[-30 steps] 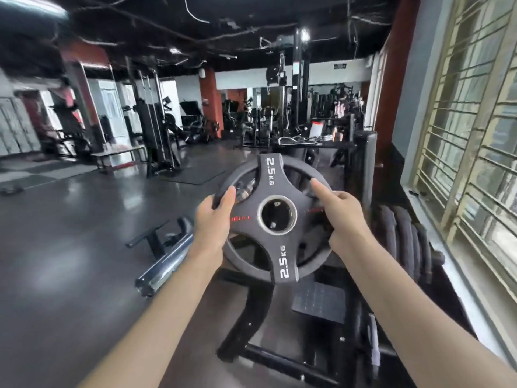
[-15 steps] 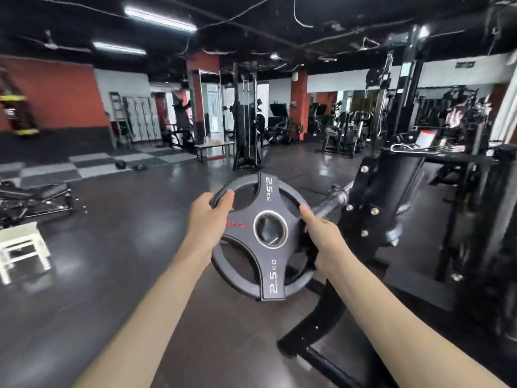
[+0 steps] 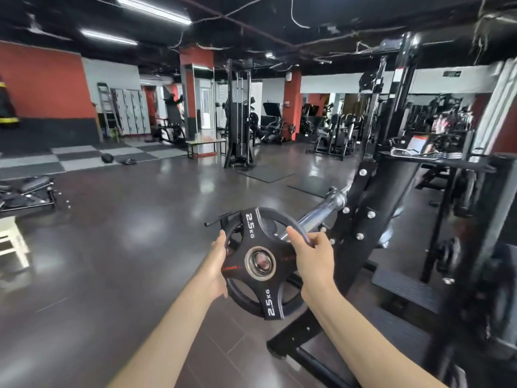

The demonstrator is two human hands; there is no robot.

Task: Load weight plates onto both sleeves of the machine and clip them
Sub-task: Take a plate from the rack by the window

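2 "2.5 KG" marks on gripped plate (image 3: 258,263).

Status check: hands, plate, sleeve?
Left hand and right hand both grip the 2.5 kg plate. Its bore sits at the chrome sleeve end. No clip visible.

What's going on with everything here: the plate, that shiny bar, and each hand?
Plate: marked 2.5 kg, held upright, its centre hole at the tip of the sleeve; whether it is already on is unclear.
Sleeve: chrome, bare along its visible length, no clip seen.
Left hand: grips the plate's left rim.
Right hand: grips the plate's upper right rim, fingers curled through an opening.
Machine: black frame, standing on the floor.
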